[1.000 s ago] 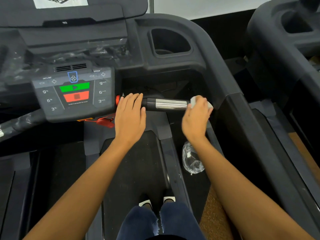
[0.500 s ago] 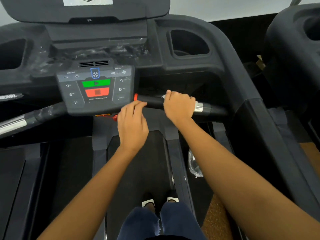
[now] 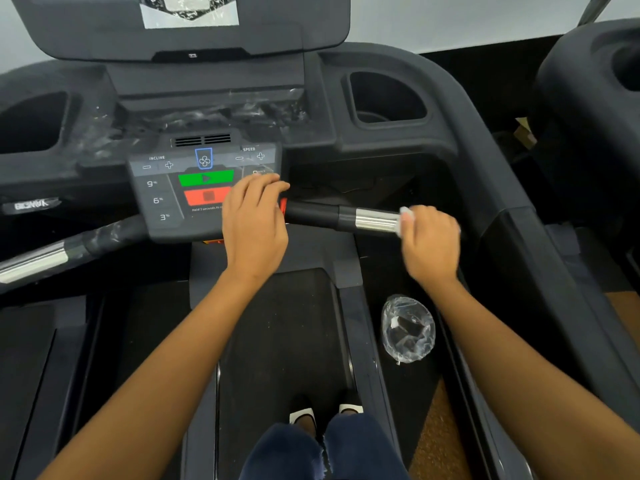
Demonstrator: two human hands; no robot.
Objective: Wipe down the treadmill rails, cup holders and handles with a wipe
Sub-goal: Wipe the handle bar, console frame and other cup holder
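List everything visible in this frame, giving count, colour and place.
flat treadmill control panel: one, grey with green and red buttons, centre.
right tubular handle bar: one, black with chrome sleeve, right of panel.
left tubular handle bar: one, black and chrome, partly film-wrapped, left.
recessed cup holders: two, dark grey, left and right of console.
small crumpled wipe: one, white, at right bar's chrome end.
crumpled clear plastic wrap: one, transparent, beside belt, right.
running belt: one, black, below panel.
neighbouring treadmill: one, dark grey, far right.
legs: two, dark blue trousers, bottom centre.
left grip: one, rests on panel's right edge.
right grip: one, holds wipe against bar.
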